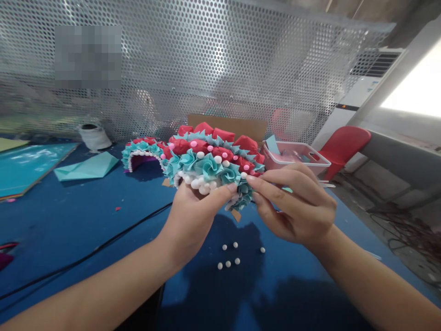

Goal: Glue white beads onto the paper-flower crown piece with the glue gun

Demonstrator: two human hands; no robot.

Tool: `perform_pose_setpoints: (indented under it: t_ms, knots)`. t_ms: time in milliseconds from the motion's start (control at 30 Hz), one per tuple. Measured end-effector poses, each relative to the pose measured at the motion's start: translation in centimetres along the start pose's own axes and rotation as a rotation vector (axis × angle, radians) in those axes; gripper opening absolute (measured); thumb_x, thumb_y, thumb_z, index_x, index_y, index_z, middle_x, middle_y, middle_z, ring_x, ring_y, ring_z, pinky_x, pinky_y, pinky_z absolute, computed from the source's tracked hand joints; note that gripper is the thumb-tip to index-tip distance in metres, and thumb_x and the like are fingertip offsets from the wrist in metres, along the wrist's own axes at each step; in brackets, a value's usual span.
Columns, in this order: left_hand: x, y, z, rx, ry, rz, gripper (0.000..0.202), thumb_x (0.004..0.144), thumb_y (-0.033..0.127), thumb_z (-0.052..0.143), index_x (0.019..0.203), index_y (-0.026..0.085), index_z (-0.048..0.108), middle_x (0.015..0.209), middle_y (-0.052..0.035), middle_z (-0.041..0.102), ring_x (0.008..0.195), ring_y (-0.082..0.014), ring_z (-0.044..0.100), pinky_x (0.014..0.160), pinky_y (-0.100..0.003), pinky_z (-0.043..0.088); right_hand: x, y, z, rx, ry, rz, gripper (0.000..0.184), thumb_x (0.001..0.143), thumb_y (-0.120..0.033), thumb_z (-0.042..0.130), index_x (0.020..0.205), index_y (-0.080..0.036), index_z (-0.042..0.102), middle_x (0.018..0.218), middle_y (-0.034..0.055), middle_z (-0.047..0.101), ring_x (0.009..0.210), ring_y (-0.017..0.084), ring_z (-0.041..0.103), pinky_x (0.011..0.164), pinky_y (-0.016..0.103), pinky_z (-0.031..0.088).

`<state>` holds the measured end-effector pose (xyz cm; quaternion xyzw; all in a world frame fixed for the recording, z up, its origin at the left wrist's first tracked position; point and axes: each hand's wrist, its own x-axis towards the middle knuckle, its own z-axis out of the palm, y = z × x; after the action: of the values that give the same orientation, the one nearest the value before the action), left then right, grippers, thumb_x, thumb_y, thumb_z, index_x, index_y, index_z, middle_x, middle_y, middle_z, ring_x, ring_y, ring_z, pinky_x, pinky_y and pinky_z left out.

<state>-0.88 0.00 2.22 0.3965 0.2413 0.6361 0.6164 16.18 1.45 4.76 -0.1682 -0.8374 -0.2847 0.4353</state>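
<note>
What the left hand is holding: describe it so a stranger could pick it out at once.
Find the blue table, then the left hand over its middle. It holds a curved piece of red and teal ruffles, dotted with pink and white balls. Unlike the similar arch on the table at left, it is held up.

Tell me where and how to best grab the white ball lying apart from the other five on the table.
Probably pinch the white ball across its middle, coming from above. It's small and round, so a one-sided push might roll it, and its gap from the other balls should leave room on both sides.
</note>
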Motion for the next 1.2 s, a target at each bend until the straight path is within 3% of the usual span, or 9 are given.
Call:
perform_pose_setpoints:
  t_ms: [467,600,700,800,900,967,1033,1100,1200]
  knots:
    - [-0.1,0.1,0.1,-0.063,-0.053,-0.026,0.009,0.077,0.009,0.069,0.080,0.017,0.067,0.083,0.0018,0.066,0.085,-0.0091,0.063,0.081,-0.021,0.053,0.1,0.2,-0.1,-0.082,0.007,-0.026,0.026,0.076,-0.011,0.065,0.101,-0.018,0.067,0.088,0.0056,0.067,0.074,0.014,0.064,0.065,0.032,0.051]
    - [0.2,0.7,-0.3,-0.053,-0.041,-0.098,0.006,0.075,0.010,0.070,0.074,0.015,0.066,0.080,0.0001,0.065,0.080,-0.0107,0.061,0.077,-0.023,0.053,0.4,0.2,-1.3,-0.020,0.070,0.106,0.029,0.076,-0.009,0.063,0.102,-0.021,0.066,0.085,0.0028,0.068,0.072,0.014,0.063,0.064,0.032,0.050]
    - [0.8,1.5,-0.6,-0.061,-0.017,-0.209,0.009,0.072,0.014,0.071,0.067,0.013,0.064,0.068,-0.0005,0.060,0.069,-0.0111,0.058,0.068,-0.023,0.053,-0.6,0.9,-2.9,0.052,0.072,0.323,0.023,0.078,-0.011,0.062,0.097,-0.024,0.067,0.079,0.0000,0.066,0.065,0.013,0.059,0.056,0.028,0.046]
    - [1.6,2.1,-0.9,-0.144,0.020,-0.322,0.007,0.071,0.014,0.067,0.065,0.012,0.064,0.062,-0.0012,0.059,0.063,-0.0125,0.057,0.060,-0.026,0.053,-3.7,2.7,-4.5,-0.008,-0.094,0.541,0.012,0.083,-0.017,0.055,0.087,-0.022,0.066,0.071,-0.0003,0.066,0.060,0.013,0.058,0.052,0.027,0.044]
    - [2.3,2.2,-1.1,-0.225,0.064,-0.346,0.009,0.069,0.012,0.066,0.061,0.013,0.062,0.060,-0.0010,0.059,0.059,-0.0128,0.057,0.059,-0.028,0.053,-8.9,5.8,-6.0,-0.075,-0.475,0.610,0.019,0.081,-0.019,0.052,0.092,-0.019,0.067,0.073,0.0017,0.070,0.058,0.015,0.063,0.053,0.028,0.052]
    - [2.6,1.9,-1.3,-0.252,0.079,-0.341,0.009,0.069,0.012,0.066,0.062,0.014,0.062,0.061,-0.0013,0.061,0.059,-0.0132,0.059,0.061,-0.029,0.054,-12.7,7.7,-6.8,-0.024,-0.760,0.584,0.031,0.079,-0.022,0.051,0.106,-0.019,0.066,0.104,0.0089,0.071,0.091,0.025,0.068,0.076,0.041,0.057]
    - [2.8,1.6,-1.4,-0.255,0.102,-0.337,0.007,0.070,0.014,0.067,0.065,0.015,0.063,0.062,-0.0015,0.062,0.061,-0.0137,0.060,0.062,-0.029,0.054,-16.0,9.0,-7.4,0.054,-0.953,0.564,0.043,0.079,-0.023,0.054,0.121,-0.021,0.061,0.129,0.0128,0.061,0.118,0.029,0.058,0.094,0.048,0.051]
    - [2.8,1.5,-1.5,-0.247,0.132,-0.323,0.006,0.069,0.013,0.068,0.066,0.015,0.064,0.063,-0.0008,0.061,0.061,-0.0133,0.059,0.062,-0.029,0.054,-18.0,9.6,-7.7,0.081,-1.011,0.563,0.046,0.081,-0.021,0.051,0.127,-0.022,0.058,0.138,0.0138,0.053,0.128,0.029,0.050,0.101,0.049,0.046]
    - [2.8,1.4,-1.5,-0.235,0.127,-0.295,0.006,0.069,0.013,0.070,0.067,0.015,0.065,0.067,-0.0005,0.064,0.064,-0.0130,0.061,0.063,-0.028,0.054,-18.6,9.5,-7.5,0.087,-1.003,0.547,0.048,0.085,-0.019,0.048,0.132,-0.024,0.055,0.137,0.0136,0.054,0.127,0.028,0.050,0.102,0.052,0.044]
